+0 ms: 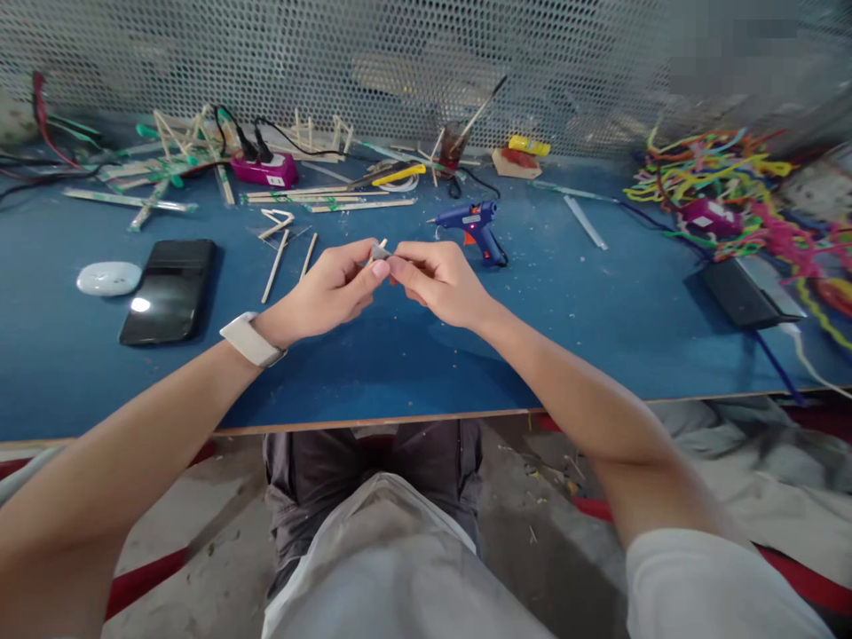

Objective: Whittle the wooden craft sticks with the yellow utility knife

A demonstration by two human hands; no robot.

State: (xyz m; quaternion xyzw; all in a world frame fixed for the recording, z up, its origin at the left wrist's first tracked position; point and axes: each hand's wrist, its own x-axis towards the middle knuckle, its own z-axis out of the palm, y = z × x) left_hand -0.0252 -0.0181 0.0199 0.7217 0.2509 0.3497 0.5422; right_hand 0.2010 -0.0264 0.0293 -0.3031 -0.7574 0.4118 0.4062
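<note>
Over the middle of the blue table, my left hand (336,286) and my right hand (440,282) meet at the fingertips. The left fingers are closed on a short, pale wooden stick (382,243), most of which they hide. A small flat grey piece (380,253) lies against the stick between both hands, and my right hand pinches its edge; I cannot make out what it is. A blue glue gun (474,227) lies on its side just right of my right hand. Loose wooden sticks (275,266) and a small stick triangle (275,222) are near my left hand.
A phone (169,291) and white mouse (109,279) lie left. Behind are a purple power adapter (264,170), stick frames, a yellow cutter (399,174) and a dark jar (453,146). Colourful pipe cleaners (706,173) and a black box (745,293) are right. A perforated metal panel (299,53) stands behind.
</note>
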